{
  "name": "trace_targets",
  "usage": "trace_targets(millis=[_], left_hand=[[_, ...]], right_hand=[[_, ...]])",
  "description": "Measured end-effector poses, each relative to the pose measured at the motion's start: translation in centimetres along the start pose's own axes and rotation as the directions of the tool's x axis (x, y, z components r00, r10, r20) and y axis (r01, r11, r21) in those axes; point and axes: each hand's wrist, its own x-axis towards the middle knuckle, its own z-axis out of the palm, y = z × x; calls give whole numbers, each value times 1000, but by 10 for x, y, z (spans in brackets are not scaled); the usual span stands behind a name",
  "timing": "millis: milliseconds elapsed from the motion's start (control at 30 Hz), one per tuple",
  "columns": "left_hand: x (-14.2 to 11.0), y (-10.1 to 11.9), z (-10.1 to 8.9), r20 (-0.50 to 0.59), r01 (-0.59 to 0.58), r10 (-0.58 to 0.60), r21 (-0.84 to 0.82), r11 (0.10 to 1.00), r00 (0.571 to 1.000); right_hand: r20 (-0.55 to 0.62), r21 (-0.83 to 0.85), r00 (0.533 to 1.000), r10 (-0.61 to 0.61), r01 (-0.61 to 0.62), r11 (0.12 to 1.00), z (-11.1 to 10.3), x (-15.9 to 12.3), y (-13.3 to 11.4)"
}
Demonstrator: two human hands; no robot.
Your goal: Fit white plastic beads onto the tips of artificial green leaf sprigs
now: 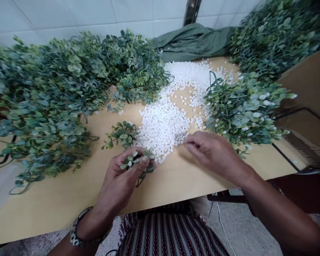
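Note:
My left hand [122,177] is closed around a small artificial green sprig [138,161], held just above the wooden table [69,192]. My right hand [210,153] reaches left, its fingers pinched together at the near edge of a heap of small white beads [165,124]; whether a bead sits in the fingertips is too small to see. Another loose sprig [121,135] lies on the table just beyond my left hand.
A big pile of leafy stems [56,96] covers the table's left side. A smaller pile with white beads on it [242,106] lies at the right, more greenery [277,32] behind it. A green cloth [192,41] is bunched against the tiled wall.

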Motion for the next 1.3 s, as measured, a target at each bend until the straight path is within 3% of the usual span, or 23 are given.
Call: trace_targets(millis=[67, 133, 267, 367, 500, 600, 700, 767, 867, 1000, 1100, 1300], left_hand=[[-2, -1, 0, 4, 23, -23, 47, 999, 1000], [-2, -3, 1, 42, 49, -55, 117, 992, 998], [2, -4, 3, 185, -24, -48, 368, 930, 982], [4, -7, 3, 166, -119, 42, 487, 865, 985], [4, -12, 5, 117, -178, 141, 426, 887, 983], [2, -12, 11, 92, -145, 123, 297, 944, 988], [0, -9, 19, 55, -49, 39, 186, 981, 998], [0, -6, 23, 55, -3, -4, 122, 993, 998], [0, -5, 28, 88, 19, -24, 61, 998, 996], [0, -5, 30, 112, 24, -26, 20, 1000, 993], [-1, -5, 31, 145, 11, -10, -2, 1000, 989], [-2, -5, 37, 137, -106, 99, 45, 993, 986]], right_hand=[[-72, -252, 997, 5, -23, 968, -5, -2, 19], [-53, -429, 998, -13, -11, 903, -4, -3, 31], [33, -529, 999, -1, 18, 849, 7, -3, 30], [35, -464, 999, -12, 27, 886, 14, -2, 22], [9, -344, 1000, -29, 31, 939, 14, -2, 15], [-6, -175, 1000, 18, -19, 984, 9, -5, 13], [-10, 129, 995, 104, -102, 986, 4, -8, 9], [30, 381, 984, 178, -176, 908, 3, -9, 4], [173, 692, 957, 234, -287, 662, 5, -6, -5], [305, 850, 934, 185, -355, 390, 12, -2, -12], [328, 885, 928, 174, -367, 288, 18, -3, -11], [342, 915, 932, 121, -360, 185, 24, -6, -7]])
